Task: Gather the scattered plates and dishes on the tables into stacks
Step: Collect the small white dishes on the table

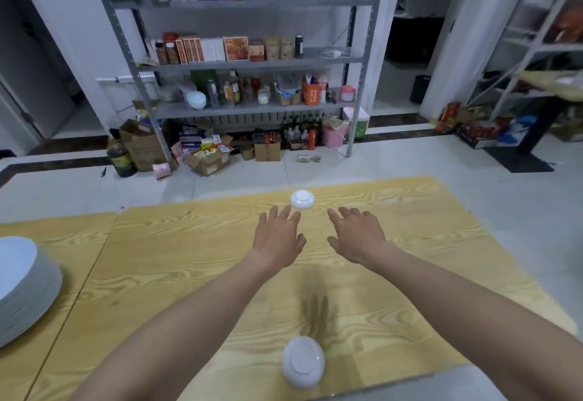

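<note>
wood-grain table [189, 258] | metal shelving [246, 63] behind | hands spread empty: left [277, 239], right [356, 236] | upturned dish [302, 199] ahead

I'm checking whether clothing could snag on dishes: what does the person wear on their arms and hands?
Nothing visible. Both forearms are bare up to the frame edge, with no sleeves in view. The left hand and right hand show no gloves, rings, watch or bracelet that can be made out.

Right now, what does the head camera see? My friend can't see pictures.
Two bare hands, left hand and right hand, reach open toward a small white upside-down dish at the wooden table's far edge. Another upside-down dish sits near, with a plate stack at left.
</note>
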The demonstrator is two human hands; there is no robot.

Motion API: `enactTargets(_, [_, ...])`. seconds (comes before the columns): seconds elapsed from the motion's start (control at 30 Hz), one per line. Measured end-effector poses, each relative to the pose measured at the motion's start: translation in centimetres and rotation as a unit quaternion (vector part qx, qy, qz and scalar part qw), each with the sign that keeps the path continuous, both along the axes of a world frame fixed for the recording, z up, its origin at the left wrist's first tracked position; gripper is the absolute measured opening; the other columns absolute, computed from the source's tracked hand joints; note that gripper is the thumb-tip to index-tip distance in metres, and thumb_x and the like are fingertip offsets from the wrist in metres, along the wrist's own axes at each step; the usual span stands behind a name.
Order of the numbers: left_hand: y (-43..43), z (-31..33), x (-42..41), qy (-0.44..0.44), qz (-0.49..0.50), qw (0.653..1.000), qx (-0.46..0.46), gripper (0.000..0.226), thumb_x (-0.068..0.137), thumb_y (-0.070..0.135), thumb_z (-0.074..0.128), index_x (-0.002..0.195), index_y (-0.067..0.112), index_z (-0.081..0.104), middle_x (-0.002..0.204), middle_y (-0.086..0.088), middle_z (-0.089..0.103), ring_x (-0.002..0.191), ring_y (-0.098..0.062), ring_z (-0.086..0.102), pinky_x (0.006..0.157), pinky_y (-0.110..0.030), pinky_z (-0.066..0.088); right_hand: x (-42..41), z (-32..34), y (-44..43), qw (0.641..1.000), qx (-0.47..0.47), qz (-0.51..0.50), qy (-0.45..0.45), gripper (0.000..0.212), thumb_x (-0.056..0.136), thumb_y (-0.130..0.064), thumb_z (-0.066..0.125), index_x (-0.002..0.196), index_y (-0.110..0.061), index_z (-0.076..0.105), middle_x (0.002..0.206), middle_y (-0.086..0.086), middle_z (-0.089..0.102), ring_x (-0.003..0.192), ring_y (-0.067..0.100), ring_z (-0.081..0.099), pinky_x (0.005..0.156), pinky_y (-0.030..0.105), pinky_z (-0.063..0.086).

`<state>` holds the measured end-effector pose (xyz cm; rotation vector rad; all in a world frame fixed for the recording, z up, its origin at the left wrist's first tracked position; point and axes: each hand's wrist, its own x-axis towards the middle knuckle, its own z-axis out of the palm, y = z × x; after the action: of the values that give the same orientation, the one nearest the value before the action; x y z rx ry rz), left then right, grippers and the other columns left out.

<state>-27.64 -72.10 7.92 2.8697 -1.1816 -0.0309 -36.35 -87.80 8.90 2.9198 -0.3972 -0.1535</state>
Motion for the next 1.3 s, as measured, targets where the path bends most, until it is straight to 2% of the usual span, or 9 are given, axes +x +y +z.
enactTargets(0.5, [-6.5,-2.5,8.1,0.016,0.018,0.999,0.032,0.058,0.099,0.048,0.041,0.149,0.020,0.035,0.159,-0.004,0.030,0.142,-0.030,0.030,0.110,-0.044,0.030,7.9,-2.7,-6.6,0.998,0.008,0.030,0.050,0.068,0.100,-0.046,0.042,0.155,-0.013,0.018,0.149,0.009,0.041,0.133,0.029,0.042,0.101,0.041,0.038])
enactTargets(0.87, [-13.3,-6.8,14.5,0.092,0.068,0.993,0.041,0.059,0.097,0.048,0.045,0.149,0.020,0.036,0.158,-0.007,0.031,0.139,-0.030,0.034,0.108,-0.044,0.033,15.0,-7.4,-12.9,0.995,0.043,0.062,0.069,0.065,0.099,-0.043,0.042,0.154,-0.012,0.023,0.146,0.009,0.045,0.132,0.028,0.044,0.101,0.040,0.038])
enactTargets(0.97, [-14.8,-8.2,16.5,0.130,0.087,0.987,0.044,0.058,0.096,0.048,0.047,0.147,0.019,0.040,0.154,-0.008,0.037,0.135,-0.030,0.039,0.103,-0.043,0.037,16.6,-9.0,-14.2,0.995,0.058,0.049,0.071,0.061,0.099,-0.042,0.044,0.150,-0.012,0.031,0.137,0.007,0.052,0.125,0.027,0.049,0.094,0.038,0.041])
enactTargets(1.03, [-15.6,-9.1,17.9,0.169,0.127,0.977,0.012,0.057,0.095,0.047,0.052,0.143,0.019,0.045,0.144,-0.008,0.048,0.129,-0.029,0.046,0.096,-0.040,0.041,17.9,-9.8,-14.9,0.991,0.117,0.018,0.060,0.052,0.096,-0.042,0.049,0.138,-0.013,0.043,0.125,0.006,0.059,0.118,0.028,0.054,0.084,0.037,0.042])
enactTargets(1.1, [-16.4,-10.0,19.4,0.247,0.201,0.945,-0.069,0.056,0.093,0.042,0.058,0.142,0.016,0.050,0.140,-0.008,0.053,0.128,-0.028,0.048,0.095,-0.036,0.043,19.6,-10.6,-15.5,0.962,0.261,-0.074,0.032,0.050,0.092,-0.039,0.058,0.134,-0.014,0.052,0.120,0.006,0.063,0.118,0.027,0.057,0.084,0.036,0.044])
enactTargets(1.17, [-17.0,-10.9,20.8,0.322,0.285,0.889,-0.154,0.044,0.091,0.035,0.063,0.128,0.012,0.061,0.128,-0.009,0.061,0.117,-0.027,0.056,0.091,-0.032,0.045,21.5,-11.8,-15.9,0.867,0.452,-0.208,-0.023,0.052,0.086,-0.035,0.069,0.132,-0.012,0.059,0.116,0.005,0.066,0.115,0.025,0.060,0.092,0.036,0.049])
enactTargets(1.2, [-17.3,-11.5,21.4,0.353,0.328,0.856,-0.190,0.030,0.089,0.032,0.064,0.111,0.011,0.067,0.111,-0.009,0.064,0.101,-0.027,0.059,0.082,-0.031,0.046,22.3,-12.5,-16.0,0.810,0.521,-0.264,-0.050,0.048,0.084,-0.032,0.073,0.126,-0.010,0.063,0.112,0.004,0.068,0.109,0.025,0.063,0.093,0.038,0.051])
enactTargets(1.23, [-17.5,-12.1,21.9,0.374,0.365,0.824,-0.221,0.019,0.088,0.029,0.064,0.092,0.010,0.065,0.094,-0.009,0.062,0.083,-0.026,0.056,0.070,-0.030,0.044,23.1,-13.2,-16.1,0.765,0.561,-0.310,-0.066,0.041,0.083,-0.030,0.075,0.117,-0.009,0.066,0.110,0.005,0.069,0.102,0.025,0.066,0.090,0.039,0.054])
enactTargets(1.3, [-17.7,-13.4,22.6,0.403,0.423,0.767,-0.265,0.026,0.087,0.026,0.065,0.073,0.010,0.051,0.075,-0.005,0.053,0.062,-0.022,0.046,0.054,-0.027,0.036,24.5,-14.6,-16.2,0.701,0.604,-0.374,-0.066,0.025,0.080,-0.025,0.078,0.097,-0.009,0.068,0.099,0.008,0.070,0.079,0.024,0.067,0.067,0.035,0.057])
